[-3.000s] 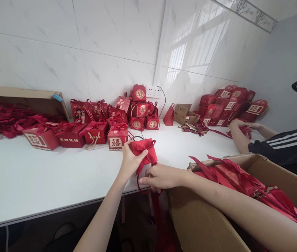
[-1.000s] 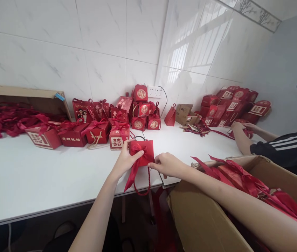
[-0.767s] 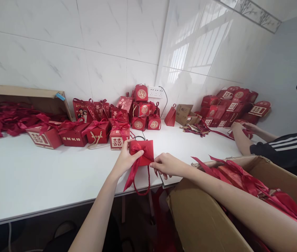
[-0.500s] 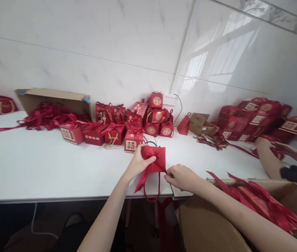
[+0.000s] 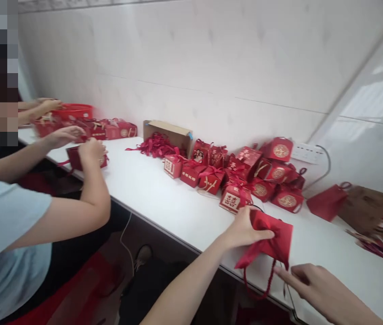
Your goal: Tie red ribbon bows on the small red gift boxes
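A small red gift box with a satin ribbon bow and a twisted cord handle is held over the table's front edge. My left hand grips it from the left, thumb pressed on the ribbon on its face. To the lower right is my right hand, index finger stretched toward the cord and ribbon end, no object visible in its fingers. Just behind stands a red box with a white character panel.
More red boxes stand along the wall beside a cardboard box with red ribbons. A power strip is at the wall. At left a co-worker in a light blue shirt handles a dark red box; further hands work beyond.
The view has swung left, bringing co-workers there into sight. My right hand has let go of the ribbon end and moved slightly away; my left hand still holds the gift box.
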A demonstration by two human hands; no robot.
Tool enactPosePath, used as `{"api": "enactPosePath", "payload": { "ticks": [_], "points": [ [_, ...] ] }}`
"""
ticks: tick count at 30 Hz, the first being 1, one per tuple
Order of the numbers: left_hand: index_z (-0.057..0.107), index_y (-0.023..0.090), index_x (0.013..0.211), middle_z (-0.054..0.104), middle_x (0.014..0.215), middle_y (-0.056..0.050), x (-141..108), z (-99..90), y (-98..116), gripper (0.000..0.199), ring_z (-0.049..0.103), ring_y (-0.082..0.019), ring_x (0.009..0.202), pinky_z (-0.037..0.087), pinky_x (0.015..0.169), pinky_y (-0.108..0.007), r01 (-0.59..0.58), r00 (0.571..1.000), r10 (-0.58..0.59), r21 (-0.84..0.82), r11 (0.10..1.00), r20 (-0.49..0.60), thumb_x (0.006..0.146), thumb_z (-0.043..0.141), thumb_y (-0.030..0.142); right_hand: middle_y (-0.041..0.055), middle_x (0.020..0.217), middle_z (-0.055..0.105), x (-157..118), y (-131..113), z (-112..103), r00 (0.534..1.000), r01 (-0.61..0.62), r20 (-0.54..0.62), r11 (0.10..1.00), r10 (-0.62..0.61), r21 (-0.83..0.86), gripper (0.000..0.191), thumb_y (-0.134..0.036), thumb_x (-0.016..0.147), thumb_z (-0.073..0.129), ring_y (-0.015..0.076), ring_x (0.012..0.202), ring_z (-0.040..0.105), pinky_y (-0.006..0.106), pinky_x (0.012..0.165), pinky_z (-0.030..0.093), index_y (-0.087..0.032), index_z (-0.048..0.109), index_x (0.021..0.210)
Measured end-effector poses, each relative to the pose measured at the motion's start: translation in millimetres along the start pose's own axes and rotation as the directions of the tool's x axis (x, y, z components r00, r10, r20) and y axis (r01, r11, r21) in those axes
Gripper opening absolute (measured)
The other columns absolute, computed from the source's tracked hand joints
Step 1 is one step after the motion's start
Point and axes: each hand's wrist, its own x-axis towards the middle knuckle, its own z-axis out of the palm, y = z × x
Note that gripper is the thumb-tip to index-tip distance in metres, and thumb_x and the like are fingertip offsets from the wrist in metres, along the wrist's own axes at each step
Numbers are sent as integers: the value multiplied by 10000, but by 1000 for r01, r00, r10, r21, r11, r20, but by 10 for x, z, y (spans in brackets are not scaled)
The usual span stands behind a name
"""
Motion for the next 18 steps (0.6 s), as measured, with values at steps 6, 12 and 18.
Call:
{"api": "enactPosePath", "payload": {
  "ticks": [6,12,18],
  "points": [
    [462,233,1162,483,1191,-150,-72,32,63,673,483,-313,1118,417,939,-439,21,1000,-22,127,992,11,575,691,472,17,429,465,102,69,-106,946,-94,-289,979,145,183,496,-739,595,343,183,383,438,346,477,433,-259,420,497],
    [398,148,1216,438,1234,-198,-90,87,66,777,445,-335,1171,391,977,-429,8,999,-14,140,990,39,581,687,490,80,682,592,154,46,-135,850,28,-511,960,124,279,475,-699,601,452,230,614,568,364,584,470,-230,523,609],
    [232,143,1246,318,1348,-205,-74,99,75,766,346,-300,1262,298,1046,-436,0,1000,-2,93,996,21,692,595,527,109,870,596,151,-9,-148,855,127,-512,923,84,363,441,-609,701,453,246,905,548,383,826,429,-189,588,704]
  ]
}}
